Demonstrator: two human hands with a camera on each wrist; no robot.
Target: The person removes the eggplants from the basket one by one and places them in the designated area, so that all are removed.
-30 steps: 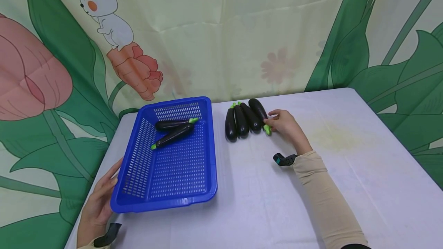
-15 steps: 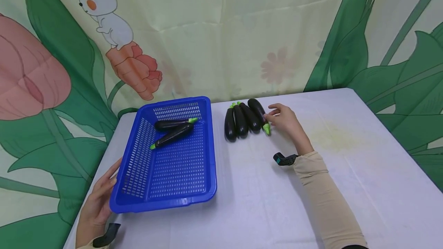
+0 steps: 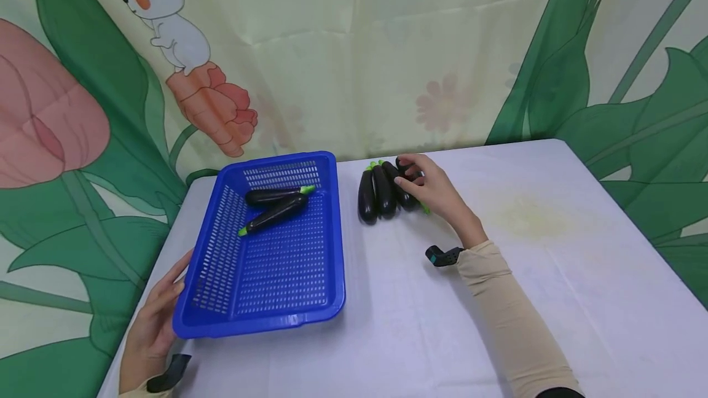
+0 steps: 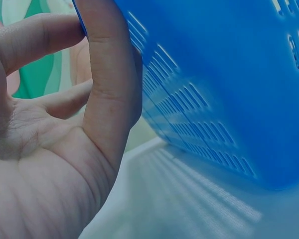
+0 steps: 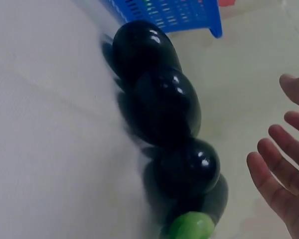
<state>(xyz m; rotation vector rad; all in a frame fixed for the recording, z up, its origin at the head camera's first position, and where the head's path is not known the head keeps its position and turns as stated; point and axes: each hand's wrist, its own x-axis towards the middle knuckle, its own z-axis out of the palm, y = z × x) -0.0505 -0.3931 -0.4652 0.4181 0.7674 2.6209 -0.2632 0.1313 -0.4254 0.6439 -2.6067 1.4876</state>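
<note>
My left hand point(image 3: 152, 324) lies along the outer left side of a blue plastic basket point(image 3: 342, 263), with extended fingers touching it below the rim. The left wrist view shows the thumb and a fingertip right against the basket wall point(image 4: 214, 64). Two dark eggplants point(image 3: 279, 214) with green stems lie in the basket. To its right, several eggplants point(image 3: 366, 198) rest side by side on the table. Over the rightmost ones is my right hand point(image 3: 437, 189), fingers spread and slightly bent, partly hiding them. In the right wrist view a gap shows between the fingers point(image 5: 269, 181) and the eggplants point(image 5: 187, 167).
A white cloth covers the table point(image 3: 420, 324), with a faint yellowish stain at right. Behind it hangs a printed backdrop point(image 3: 310, 60) with a rabbit, flowers and leaves. A black strap device point(image 3: 442, 255) sits at the right wrist.
My right hand has shifted left and up from the stem of the rightmost eggplant to over the row's right end. The left hand and basket have hardly moved.
</note>
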